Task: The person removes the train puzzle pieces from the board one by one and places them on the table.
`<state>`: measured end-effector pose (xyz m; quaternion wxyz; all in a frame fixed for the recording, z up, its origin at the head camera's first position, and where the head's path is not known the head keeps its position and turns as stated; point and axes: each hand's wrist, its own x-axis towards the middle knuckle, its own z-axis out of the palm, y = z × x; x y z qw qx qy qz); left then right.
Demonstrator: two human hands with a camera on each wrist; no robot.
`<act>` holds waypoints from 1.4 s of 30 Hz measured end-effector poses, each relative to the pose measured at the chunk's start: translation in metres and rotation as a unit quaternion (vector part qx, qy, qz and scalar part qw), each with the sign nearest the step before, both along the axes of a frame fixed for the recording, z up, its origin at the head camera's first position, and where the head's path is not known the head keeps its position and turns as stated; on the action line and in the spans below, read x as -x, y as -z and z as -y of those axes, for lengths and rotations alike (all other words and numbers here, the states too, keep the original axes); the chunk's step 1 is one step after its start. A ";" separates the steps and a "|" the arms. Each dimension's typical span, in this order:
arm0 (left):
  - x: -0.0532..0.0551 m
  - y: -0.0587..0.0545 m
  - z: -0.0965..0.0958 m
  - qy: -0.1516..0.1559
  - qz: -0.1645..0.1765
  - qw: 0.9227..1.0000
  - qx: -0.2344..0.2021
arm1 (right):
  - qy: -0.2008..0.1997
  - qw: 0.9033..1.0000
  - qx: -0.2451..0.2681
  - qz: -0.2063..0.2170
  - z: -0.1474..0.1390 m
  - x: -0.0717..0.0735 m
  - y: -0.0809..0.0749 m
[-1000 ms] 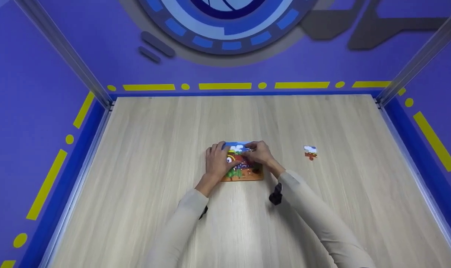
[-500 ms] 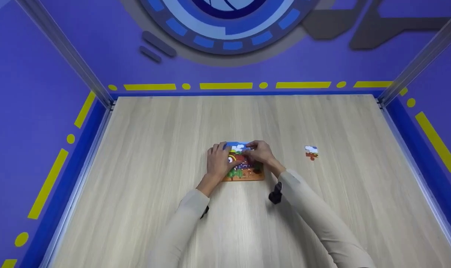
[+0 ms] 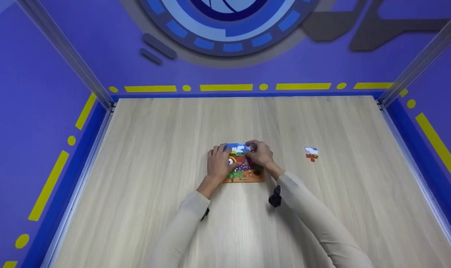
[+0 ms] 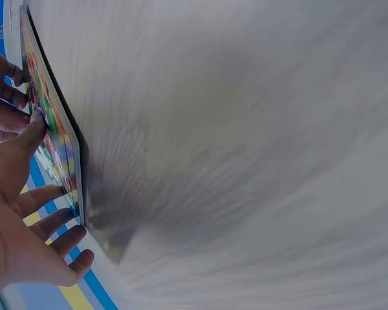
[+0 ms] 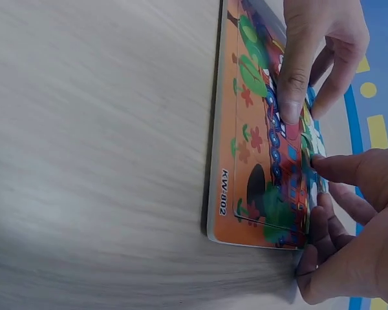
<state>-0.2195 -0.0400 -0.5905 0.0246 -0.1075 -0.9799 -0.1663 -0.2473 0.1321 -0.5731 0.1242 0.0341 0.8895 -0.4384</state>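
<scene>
A flat jigsaw puzzle board [image 3: 247, 178] with a colourful train picture and an orange border lies on the table. My left hand [image 3: 218, 163] grips its left side, thumb over the picture and fingers about the far left edge. At the upper right corner, my right hand [image 3: 261, 154] pinches a small puzzle piece [image 3: 251, 147] against the board, partly hidden by the fingers. The right wrist view has the left thumb [image 5: 291, 103] on the train and the right hand [image 5: 368, 226] beside it at the board's edge.
A loose group of puzzle pieces [image 3: 311, 153], white, blue and reddish brown, lies on the wooden table [image 3: 154, 156] to the right of the board. Blue-purple panels [image 3: 98, 56] with yellow marks stand along the back and both sides.
The right fingers shift slightly at the board's upper right corner, and more of the piece between them shows. The left hand keeps its place; the loose pieces lie as before.
</scene>
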 end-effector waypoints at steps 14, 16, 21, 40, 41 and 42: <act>-0.002 0.001 -0.001 -0.005 -0.001 1.000 -0.014 | 0.013 0.999 0.006 -0.032 0.003 -0.005 0.005; -0.003 0.001 -0.001 -0.003 0.000 1.000 -0.014 | 0.017 0.999 0.010 -0.040 0.002 -0.006 0.006; -0.001 0.001 -0.003 0.002 -0.007 1.000 -0.024 | 0.031 0.997 0.043 -0.050 -0.001 -0.006 0.003; -0.004 -0.002 -0.003 -0.012 0.017 0.999 -0.025 | 0.046 0.993 0.106 -0.039 -0.017 -0.008 -0.004; -0.004 -0.003 -0.003 -0.012 0.015 1.000 -0.025 | 0.046 0.993 0.105 -0.040 -0.019 -0.008 -0.005; -0.004 -0.003 -0.003 -0.012 0.016 0.999 -0.025 | 0.047 0.993 0.103 -0.041 -0.021 -0.008 -0.005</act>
